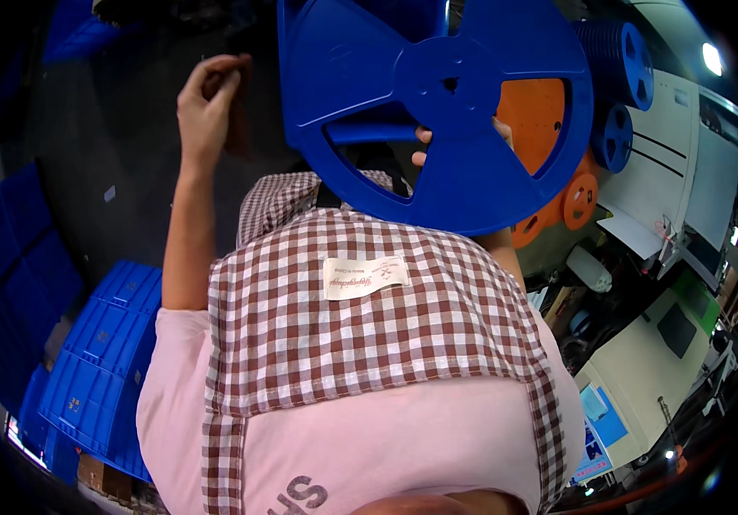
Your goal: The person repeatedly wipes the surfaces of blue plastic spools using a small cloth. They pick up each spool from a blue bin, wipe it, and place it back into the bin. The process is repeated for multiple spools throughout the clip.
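A large blue plastic reel (463, 184) with wide cut-outs and a small central hole is held upright in front of my chest. My right hand (504, 133) grips it from behind. Its fingertips show through the cut-outs, and the reel hides the rest of the hand. Off to the left, apart from the reel, my left hand (204, 110) is raised with its fingers curled together. A dark reddish-brown patch lies beside those fingers, too dim and blurred to tell whether it is part of the hand or something held.
Orange reels (580, 201) and stacked blue reels (616, 62) stand at the right. Blue plastic crates (107, 343) line the left side. A pale cabinet (656, 146) and a light table (643, 378) are on the right. Dark floor (141, 223) shows beyond my left arm.
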The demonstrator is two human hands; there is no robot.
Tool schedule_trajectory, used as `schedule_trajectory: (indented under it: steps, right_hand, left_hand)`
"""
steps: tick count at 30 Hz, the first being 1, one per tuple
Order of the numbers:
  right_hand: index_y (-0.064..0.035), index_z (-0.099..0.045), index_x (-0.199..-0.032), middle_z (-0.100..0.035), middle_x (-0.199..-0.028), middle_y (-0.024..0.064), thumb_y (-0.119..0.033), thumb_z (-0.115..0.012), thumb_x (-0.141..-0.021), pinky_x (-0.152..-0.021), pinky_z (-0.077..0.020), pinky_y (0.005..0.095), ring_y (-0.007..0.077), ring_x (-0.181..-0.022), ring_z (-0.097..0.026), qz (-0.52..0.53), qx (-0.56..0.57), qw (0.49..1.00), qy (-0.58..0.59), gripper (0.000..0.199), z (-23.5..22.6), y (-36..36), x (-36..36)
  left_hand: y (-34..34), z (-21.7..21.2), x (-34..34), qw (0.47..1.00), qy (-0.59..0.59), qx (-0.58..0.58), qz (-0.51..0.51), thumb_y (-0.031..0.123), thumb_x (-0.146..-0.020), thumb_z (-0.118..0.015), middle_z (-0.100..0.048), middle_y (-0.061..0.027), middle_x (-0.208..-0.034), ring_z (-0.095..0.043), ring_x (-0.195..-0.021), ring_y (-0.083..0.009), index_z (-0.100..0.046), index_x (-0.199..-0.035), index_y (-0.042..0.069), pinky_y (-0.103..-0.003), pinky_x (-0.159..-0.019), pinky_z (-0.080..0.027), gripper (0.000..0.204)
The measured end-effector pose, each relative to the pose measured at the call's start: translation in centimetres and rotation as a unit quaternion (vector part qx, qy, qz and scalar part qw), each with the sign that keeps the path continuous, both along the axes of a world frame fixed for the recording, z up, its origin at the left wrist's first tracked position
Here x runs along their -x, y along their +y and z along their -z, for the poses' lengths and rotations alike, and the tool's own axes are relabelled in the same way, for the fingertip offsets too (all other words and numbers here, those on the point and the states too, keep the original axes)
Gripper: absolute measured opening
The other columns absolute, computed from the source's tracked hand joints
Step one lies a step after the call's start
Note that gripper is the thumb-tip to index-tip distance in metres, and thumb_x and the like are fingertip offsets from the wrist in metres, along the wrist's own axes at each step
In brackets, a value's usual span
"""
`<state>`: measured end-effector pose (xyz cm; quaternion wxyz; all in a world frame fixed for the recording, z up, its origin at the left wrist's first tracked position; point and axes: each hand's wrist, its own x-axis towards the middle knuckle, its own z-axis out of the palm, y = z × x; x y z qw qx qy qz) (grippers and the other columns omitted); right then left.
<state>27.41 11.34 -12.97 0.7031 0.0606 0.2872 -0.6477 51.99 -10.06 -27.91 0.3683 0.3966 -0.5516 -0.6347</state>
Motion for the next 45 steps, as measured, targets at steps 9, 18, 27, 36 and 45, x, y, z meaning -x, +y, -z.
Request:
schedule_trajectory:
  steps: [9,18,27,36,45]
  right_hand:
    - [0.0004,-0.057,-0.123,-0.063,-0.115,0.0263,-0.040,-0.045,-0.095,-0.077,-0.0604,0.0415,0.0343,-0.096,-0.068,-0.039,-0.146,0.985,0.083,0.051,7.8,-3.4,3.4]
    - [-0.0107,-0.044,-0.139,-0.059,-0.123,0.0204,-0.040,-0.066,-0.079,-0.097,-0.0451,0.0480,0.0328,-0.108,-0.059,-0.140,-0.313,0.929,0.139,0.070,24.8,-6.8,-2.6]
    - [-0.0080,-0.052,-0.135,-0.054,-0.135,0.0173,-0.042,-0.057,-0.091,-0.103,-0.0408,0.0453,0.0342,-0.125,-0.050,-0.222,-0.361,0.864,0.271,0.056,27.7,-6.3,-9.4]
    - [0.0079,-0.033,-0.142,-0.038,-0.143,0.0318,-0.029,-0.061,-0.081,-0.113,-0.0300,0.0438,0.0448,-0.133,-0.037,-0.295,-0.372,0.614,0.630,0.076,27.0,-4.2,-0.2]
    - [-0.0005,-0.043,-0.140,-0.045,-0.137,0.0265,-0.036,-0.066,-0.078,-0.106,-0.0385,0.0445,0.0421,-0.126,-0.044,-0.325,-0.444,0.590,0.591,0.075,26.7,-5.7,-2.6]
  left_hand:
    - [7.4,-2.3,-2.1,0.985,-0.018,-0.159,0.060,-0.001,-0.090,-0.059,-0.069,-0.0080,-0.100,-0.065,-0.094,-0.0139,-0.065,-0.103,0.001,-0.025,-0.084,-0.052,0.014]
    - [17.5,-4.8,-5.1,0.920,-0.274,-0.214,0.179,0.020,-0.087,-0.067,-0.064,-0.0121,-0.084,-0.065,-0.079,-0.0275,-0.070,-0.090,0.002,-0.034,-0.073,-0.050,0.018]
    - [8.4,1.8,-0.2,0.872,-0.419,-0.168,0.192,0.018,-0.090,-0.060,-0.067,-0.0233,-0.106,-0.066,-0.099,-0.0352,-0.060,-0.120,-0.001,-0.038,-0.085,-0.052,0.036]
    - [5.7,9.3,2.7,0.813,-0.477,-0.201,0.265,0.029,-0.089,-0.061,-0.050,-0.0252,-0.138,-0.053,-0.124,-0.0369,-0.041,-0.141,-0.004,-0.039,-0.104,-0.042,0.064]
    - [6.3,10.9,1.9,0.837,-0.405,-0.295,0.220,0.030,-0.086,-0.065,-0.050,-0.0256,-0.138,-0.051,-0.126,-0.0357,-0.044,-0.138,-0.006,-0.039,-0.106,-0.040,0.067]
